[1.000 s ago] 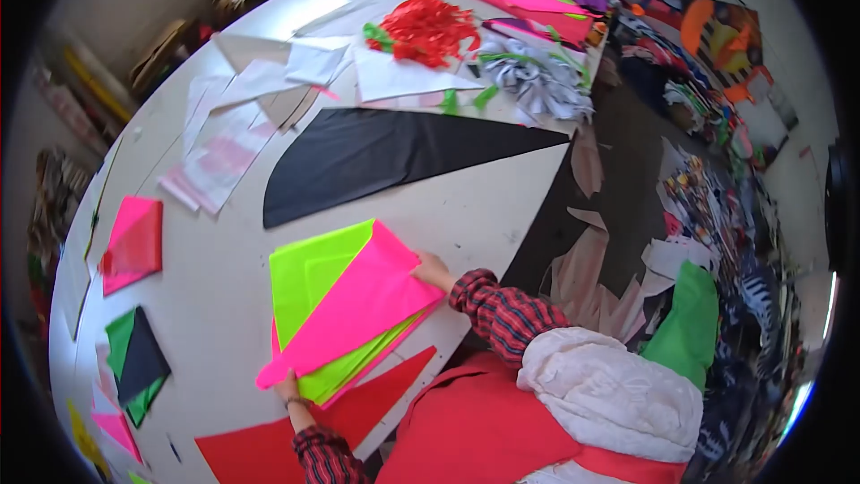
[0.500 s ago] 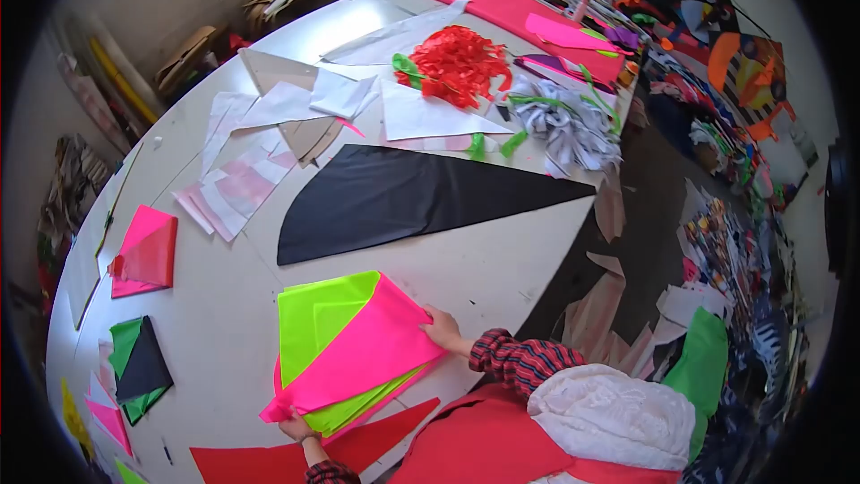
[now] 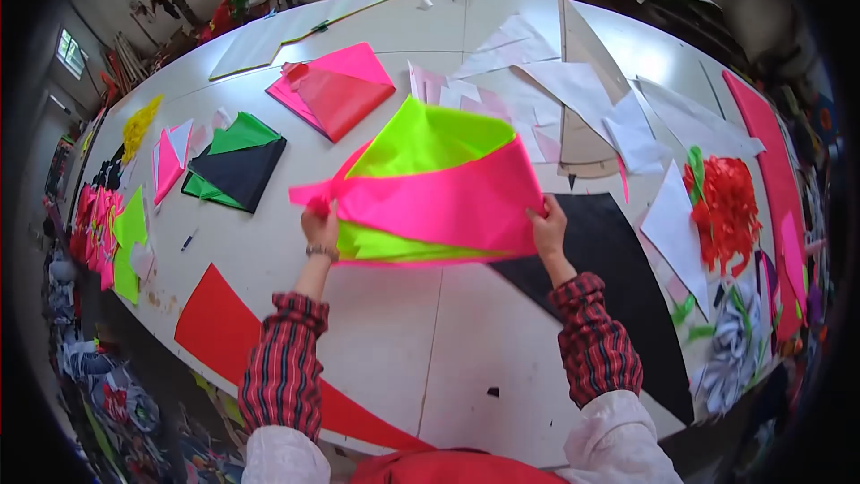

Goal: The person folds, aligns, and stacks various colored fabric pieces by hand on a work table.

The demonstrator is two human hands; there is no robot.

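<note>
A folded bundle of bright pink and lime-green fabric [image 3: 448, 211] is held up in front of me, its pink layer wrapped across the green one. My left hand [image 3: 320, 226] grips its left corner, fingers closed around the bunched pink end. At the opposite side, my right hand [image 3: 548, 226] pinches the pink edge. Below and right of the bundle lies a large black fabric piece [image 3: 618, 291], partly covered by the bundle and my right arm. A red fabric piece [image 3: 219, 323] stretches along the near edge, under my left forearm.
Folded pink-red [image 3: 336, 90] and green-black bundles [image 3: 237, 166] lie to the left on the white table [image 3: 385, 376]. White fabric pieces [image 3: 573, 94] and a beige pattern piece [image 3: 587, 148] are farther back. At right sits a red shredded heap [image 3: 726, 215]. A pen [image 3: 189, 239] lies left.
My view has swung left. The pink and green bundle, lower on the table before, is now raised and stretched between both hands, with its green layer bulging upward.
</note>
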